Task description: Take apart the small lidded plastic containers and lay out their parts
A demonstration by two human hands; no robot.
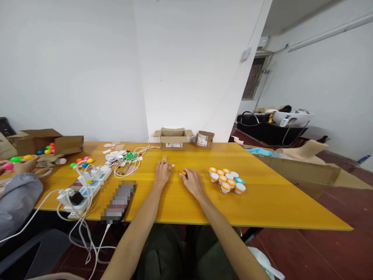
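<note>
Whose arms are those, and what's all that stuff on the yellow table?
The camera sits on a person's head and looks down, so those bare arms are their own. The left hand rests on the yellow table near a tiny clear jar. The right hand touches a small orange thing; whether it grips it is too small to tell. Beside it stands a bunch of little jars with orange, white and teal lids. Further back is an open cardboard box, and at the left a power strip with cables.

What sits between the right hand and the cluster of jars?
Nothing: in the head view, the stretch of table between the right hand and the jars is bare.
</note>
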